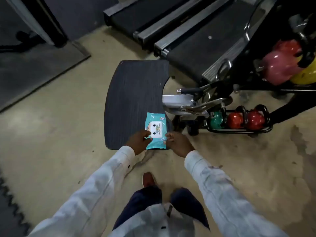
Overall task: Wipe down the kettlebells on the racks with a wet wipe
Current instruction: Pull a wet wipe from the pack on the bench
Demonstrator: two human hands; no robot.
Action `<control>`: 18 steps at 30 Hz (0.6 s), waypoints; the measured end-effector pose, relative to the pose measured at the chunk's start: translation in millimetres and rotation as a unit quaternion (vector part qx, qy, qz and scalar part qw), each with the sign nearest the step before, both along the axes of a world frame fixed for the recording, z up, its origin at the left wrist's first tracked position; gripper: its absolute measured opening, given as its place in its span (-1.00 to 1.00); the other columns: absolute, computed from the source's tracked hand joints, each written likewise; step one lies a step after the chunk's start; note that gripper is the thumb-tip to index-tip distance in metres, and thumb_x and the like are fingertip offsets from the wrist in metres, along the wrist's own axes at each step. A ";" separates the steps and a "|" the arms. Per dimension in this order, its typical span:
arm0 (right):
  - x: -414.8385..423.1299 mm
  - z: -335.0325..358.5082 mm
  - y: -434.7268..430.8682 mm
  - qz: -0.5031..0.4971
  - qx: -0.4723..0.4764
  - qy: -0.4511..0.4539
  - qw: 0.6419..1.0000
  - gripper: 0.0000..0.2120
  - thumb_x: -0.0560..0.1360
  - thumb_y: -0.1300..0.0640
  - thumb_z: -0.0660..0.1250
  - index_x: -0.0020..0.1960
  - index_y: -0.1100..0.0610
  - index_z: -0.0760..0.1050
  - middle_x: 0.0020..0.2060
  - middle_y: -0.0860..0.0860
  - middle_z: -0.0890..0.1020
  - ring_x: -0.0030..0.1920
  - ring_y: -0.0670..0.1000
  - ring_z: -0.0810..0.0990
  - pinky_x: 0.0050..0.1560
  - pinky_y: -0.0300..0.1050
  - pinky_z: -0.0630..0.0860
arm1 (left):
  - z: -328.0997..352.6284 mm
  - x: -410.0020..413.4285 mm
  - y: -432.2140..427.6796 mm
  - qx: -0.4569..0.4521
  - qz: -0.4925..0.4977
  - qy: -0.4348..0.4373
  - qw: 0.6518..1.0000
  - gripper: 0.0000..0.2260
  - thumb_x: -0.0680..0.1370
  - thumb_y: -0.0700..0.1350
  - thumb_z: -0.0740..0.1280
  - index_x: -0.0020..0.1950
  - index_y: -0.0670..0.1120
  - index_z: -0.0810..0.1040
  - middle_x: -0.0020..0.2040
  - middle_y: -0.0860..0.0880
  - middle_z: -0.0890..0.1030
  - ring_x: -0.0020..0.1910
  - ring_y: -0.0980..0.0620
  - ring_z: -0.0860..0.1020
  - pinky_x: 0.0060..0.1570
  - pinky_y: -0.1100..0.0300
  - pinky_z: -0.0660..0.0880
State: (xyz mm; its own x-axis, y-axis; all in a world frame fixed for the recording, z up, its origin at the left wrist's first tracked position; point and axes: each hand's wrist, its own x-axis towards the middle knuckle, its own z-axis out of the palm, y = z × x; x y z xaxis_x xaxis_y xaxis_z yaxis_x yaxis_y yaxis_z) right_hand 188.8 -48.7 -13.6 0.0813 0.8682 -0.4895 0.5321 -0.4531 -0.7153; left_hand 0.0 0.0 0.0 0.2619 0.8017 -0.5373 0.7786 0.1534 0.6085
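1. The wet-wipe pack (155, 129), teal with a white flap on top, lies flat on a dark ribbed platform (133, 93). It sits at the platform's near right corner, its near end almost reaching the near edge.
2. The left hand (139, 142) is on the pack's near left side. Its thumb and forefinger curl over the wrapper and pinch it just beside the white flap.
3. The right hand (179, 145) is at the pack's right edge, fingers curled in toward it. From where I stand I cannot tell whether they grip the wrapper or only touch it.
4. Both arms are in white sleeves, and a brown shoe (148, 179) shows on the concrete floor (59, 125) below the hands.
5. The kettlebells are well apart from the pack, off beyond the platform's right edge. On the low rack (239, 131) stand a green kettlebell (216, 121), a red kettlebell (235, 120) and a second red kettlebell (254, 120) (all three in a row, handles up).
6. Higher up, within a black frame (290, 108), a pink kettlebell (278, 69) sits in front of an upper red kettlebell (289, 47). A yellow kettlebell (306, 74) is just beside the pink one and partly out of sight.
7. A chrome machine base (179, 103) fits into the curved cut-out in the platform's right edge.
8. Two treadmill decks (188, 40) lie beyond the platform's far edge.
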 end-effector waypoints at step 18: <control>21.1 -98.5 61.0 0.309 -0.063 -0.253 0.915 -0.41 0.52 -0.04 0.30 0.51 0.01 0.23 0.52 0.05 0.16 0.43 0.22 0.23 0.26 0.10 0.40 | -95.9 75.2 75.2 0.030 0.028 0.170 0.985 -0.50 0.52 0.09 0.37 0.35 -0.13 0.37 0.29 -0.14 0.45 0.18 -0.17 0.53 0.14 0.04 0.47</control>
